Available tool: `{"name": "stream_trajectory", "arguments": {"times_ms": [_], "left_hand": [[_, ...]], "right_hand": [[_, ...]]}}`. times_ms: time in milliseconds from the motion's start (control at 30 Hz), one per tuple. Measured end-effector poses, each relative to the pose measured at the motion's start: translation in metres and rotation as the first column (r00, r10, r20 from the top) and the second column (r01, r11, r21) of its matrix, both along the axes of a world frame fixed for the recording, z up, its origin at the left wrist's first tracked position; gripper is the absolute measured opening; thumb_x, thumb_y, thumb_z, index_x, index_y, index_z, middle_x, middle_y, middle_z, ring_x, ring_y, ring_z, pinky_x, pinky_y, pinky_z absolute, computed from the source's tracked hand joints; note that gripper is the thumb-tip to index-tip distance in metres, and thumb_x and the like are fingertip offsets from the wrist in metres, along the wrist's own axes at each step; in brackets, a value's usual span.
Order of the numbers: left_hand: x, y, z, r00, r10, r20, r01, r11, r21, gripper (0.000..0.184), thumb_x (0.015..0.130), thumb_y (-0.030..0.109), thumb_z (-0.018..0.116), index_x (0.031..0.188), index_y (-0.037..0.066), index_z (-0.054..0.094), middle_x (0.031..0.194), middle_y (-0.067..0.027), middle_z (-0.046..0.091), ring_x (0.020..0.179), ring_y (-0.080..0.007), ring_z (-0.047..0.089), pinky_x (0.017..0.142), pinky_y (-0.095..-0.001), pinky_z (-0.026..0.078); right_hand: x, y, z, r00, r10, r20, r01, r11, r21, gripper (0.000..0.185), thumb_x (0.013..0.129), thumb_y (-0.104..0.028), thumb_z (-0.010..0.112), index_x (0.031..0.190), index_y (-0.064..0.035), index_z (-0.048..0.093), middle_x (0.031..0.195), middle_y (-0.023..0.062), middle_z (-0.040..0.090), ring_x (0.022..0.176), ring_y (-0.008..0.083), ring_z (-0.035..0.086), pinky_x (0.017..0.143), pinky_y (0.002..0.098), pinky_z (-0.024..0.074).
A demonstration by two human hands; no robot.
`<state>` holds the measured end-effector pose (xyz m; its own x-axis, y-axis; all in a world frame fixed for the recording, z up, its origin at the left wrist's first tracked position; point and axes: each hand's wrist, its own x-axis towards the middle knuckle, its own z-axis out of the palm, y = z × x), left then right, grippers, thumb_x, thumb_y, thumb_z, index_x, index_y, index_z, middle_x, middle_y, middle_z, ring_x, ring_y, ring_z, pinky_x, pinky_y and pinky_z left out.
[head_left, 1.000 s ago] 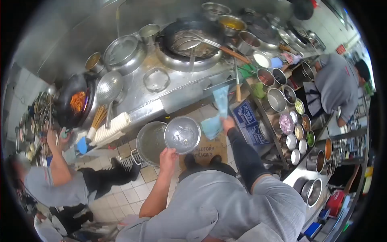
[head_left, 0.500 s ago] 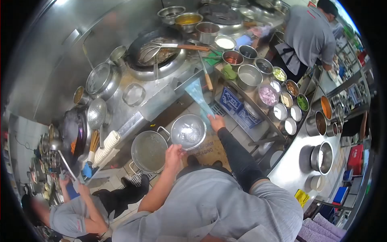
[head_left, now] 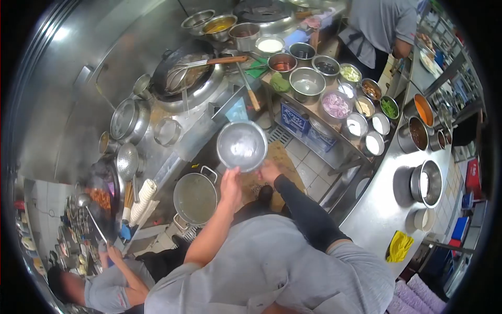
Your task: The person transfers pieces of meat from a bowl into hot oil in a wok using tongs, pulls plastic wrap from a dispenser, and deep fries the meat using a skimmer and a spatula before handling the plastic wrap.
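Observation:
A round metal bowl [head_left: 242,146] hangs in front of me, over the floor between the stove and my body. My left hand [head_left: 231,184] grips its near rim. Close to the bowl's lower right edge is my right hand [head_left: 268,171], its fingers partly hidden and blurred, so what it holds is unclear. A light blue cloth [head_left: 237,111] shows just beyond the bowl, at the stove's front edge. Below and left of the bowl stands a large two-handled pot [head_left: 195,199].
A wok [head_left: 183,73] with a whisk [head_left: 204,64] across it sits on the stove. Ingredient containers [head_left: 336,104] fill the right shelf. Nested bowls [head_left: 430,183] stand on the right counter. One co-worker [head_left: 115,282] stirs at lower left; another person [head_left: 379,23] stands at upper right.
The view has swung right. My right hand has let go of the blue cloth and come to the bowl. The bowl is now away from the pot, held between my hands.

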<state>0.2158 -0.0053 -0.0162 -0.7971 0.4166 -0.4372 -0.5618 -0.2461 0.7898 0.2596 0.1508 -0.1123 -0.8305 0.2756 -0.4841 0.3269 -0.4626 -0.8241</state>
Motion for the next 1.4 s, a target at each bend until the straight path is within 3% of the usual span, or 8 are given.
{"name": "stream_trajectory", "arguments": {"times_ms": [200,500,633,700,767,900,1100,1400], "left_hand": [[-0.056,0.059,-0.072,0.990,-0.133,0.044,0.133,0.991,0.004,0.013,0.088,0.021,0.059,0.093,0.009,0.054,0.082,-0.0007,0.055,0.073,-0.0146,0.054,0.066,-0.0293,0.045],[-0.057,0.069,-0.075,0.896,-0.298,-0.328,0.242,0.949,-0.201,0.010,0.090,0.017,0.057,0.087,0.007,0.058,0.080,0.0023,0.057,0.072,-0.0061,0.048,0.061,-0.0245,0.040],[-0.043,0.078,-0.067,0.838,-0.386,-0.386,0.287,0.913,-0.290,0.010,0.085,0.008,0.067,0.093,0.002,0.064,0.100,-0.0040,0.063,0.095,-0.0136,0.055,0.088,-0.0286,0.042],[-0.037,0.077,-0.068,0.792,-0.319,-0.521,0.167,0.933,-0.317,0.014,0.082,0.000,0.066,0.096,0.001,0.063,0.106,-0.0069,0.061,0.100,-0.0172,0.055,0.095,-0.0301,0.041],[-0.054,0.062,-0.095,0.762,-0.333,-0.555,0.104,0.910,-0.402,0.027,0.084,-0.005,0.061,0.109,0.002,0.056,0.118,-0.0108,0.056,0.108,-0.0217,0.054,0.095,-0.0326,0.042],[-0.068,0.047,-0.097,0.826,-0.245,-0.507,-0.042,0.871,-0.489,0.039,0.085,-0.006,0.057,0.122,0.001,0.049,0.120,-0.0118,0.054,0.102,-0.0213,0.056,0.089,-0.0300,0.045],[-0.084,0.030,-0.114,0.970,0.038,-0.240,-0.119,0.936,-0.332,0.034,0.094,0.003,0.047,0.127,-0.006,0.041,0.114,-0.0182,0.056,0.096,-0.0225,0.062,0.082,-0.0301,0.054],[-0.060,0.025,-0.117,0.819,-0.313,-0.481,-0.021,0.822,-0.570,0.026,0.093,0.023,0.060,0.109,0.004,0.065,0.086,-0.0042,0.060,0.079,-0.0146,0.052,0.075,-0.0333,0.044]], "right_hand": [[-0.005,0.001,0.011,0.972,0.177,-0.157,-0.168,0.983,0.073,0.019,0.092,-0.018,0.059,0.102,-0.0013,0.056,0.079,0.0055,0.062,0.067,0.0139,0.061,0.059,0.0273,0.0525],[0.001,0.031,0.052,0.900,-0.434,0.034,0.433,0.881,-0.189,0.032,0.088,-0.017,0.062,0.109,0.0061,0.056,0.094,0.0157,0.064,0.074,0.0229,0.067,0.059,0.0322,0.0577],[0.046,0.046,0.045,0.755,-0.655,0.036,0.654,0.748,-0.107,0.030,0.082,-0.011,0.061,0.105,0.0085,0.057,0.094,0.0183,0.063,0.073,0.0278,0.067,0.062,0.0360,0.0591],[0.113,0.060,0.008,0.905,-0.420,-0.071,0.324,0.570,0.755,0.030,0.081,-0.012,0.061,0.102,0.0093,0.057,0.097,0.0212,0.062,0.075,0.0313,0.067,0.067,0.0396,0.0584],[0.174,0.075,0.036,0.512,-0.844,0.156,0.853,0.480,-0.203,0.043,0.081,-0.011,0.060,0.115,0.0072,0.042,0.107,0.0192,0.051,0.088,0.0321,0.063,0.067,0.0417,0.0603],[0.310,0.087,0.059,0.311,-0.948,-0.069,0.928,0.287,0.238,0.024,0.085,-0.010,0.054,0.093,0.0121,0.058,0.087,0.0208,0.062,0.069,0.0332,0.068,0.056,0.0368,0.0589],[0.364,0.107,0.069,-0.198,-0.979,-0.041,0.972,-0.191,-0.135,0.034,0.092,-0.035,0.059,0.098,-0.0018,0.054,0.082,0.0142,0.063,0.067,0.0256,0.065,0.054,0.0346,0.0546],[0.139,0.086,0.066,0.810,-0.580,-0.086,0.583,0.812,0.016,0.021,0.094,-0.023,0.057,0.104,-0.0047,0.055,0.082,0.0068,0.060,0.062,0.0147,0.060,0.052,0.0289,0.0522]]}}
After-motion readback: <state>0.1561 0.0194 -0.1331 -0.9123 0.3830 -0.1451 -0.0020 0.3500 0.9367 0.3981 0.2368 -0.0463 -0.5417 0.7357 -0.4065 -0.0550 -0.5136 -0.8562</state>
